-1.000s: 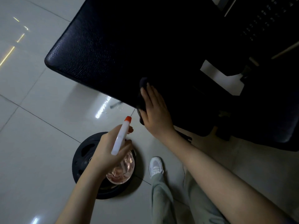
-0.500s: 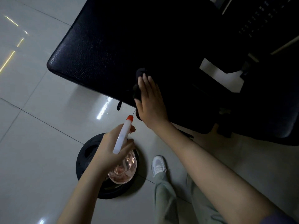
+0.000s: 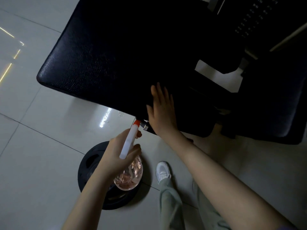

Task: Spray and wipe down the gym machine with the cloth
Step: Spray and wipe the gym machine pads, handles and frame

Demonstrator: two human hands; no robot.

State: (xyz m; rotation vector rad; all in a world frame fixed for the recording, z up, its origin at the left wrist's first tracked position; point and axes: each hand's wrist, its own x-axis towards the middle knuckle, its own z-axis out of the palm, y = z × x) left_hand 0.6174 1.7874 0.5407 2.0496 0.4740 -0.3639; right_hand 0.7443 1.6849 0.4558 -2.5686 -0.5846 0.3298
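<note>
— So, where's room?
— Open tiled floor (image 3: 41,146) left of the pad (image 3: 99,55) and its near edge; weight plate (image 3: 89,165) below.
— Hands?
— At that edge the right hand (image 3: 162,112) lies flat, fingers straight and together; cloth too dark to see. Over the plate, the left hand (image 3: 114,156) grips the spray bottle (image 3: 128,145).

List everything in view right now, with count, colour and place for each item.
pad: one, black textured, upper centre, part of the gym machine
machine frame: one visible section, white, right of the pad
knob: one, silver and black, under the pad's near edge
weight plate: one, black, flat on the floor below the bottle
floor: pale glossy tiles, left and bottom
spray bottle: one, white head, orange nozzle, clear body, in the left hand
cloth: not made out against the dark pad
shoe: one, white, on the floor
trouser leg: one, pale grey-green, bottom centre
left hand: grips the spray bottle
right hand: fingers straight, flat on the pad's near edge
</note>
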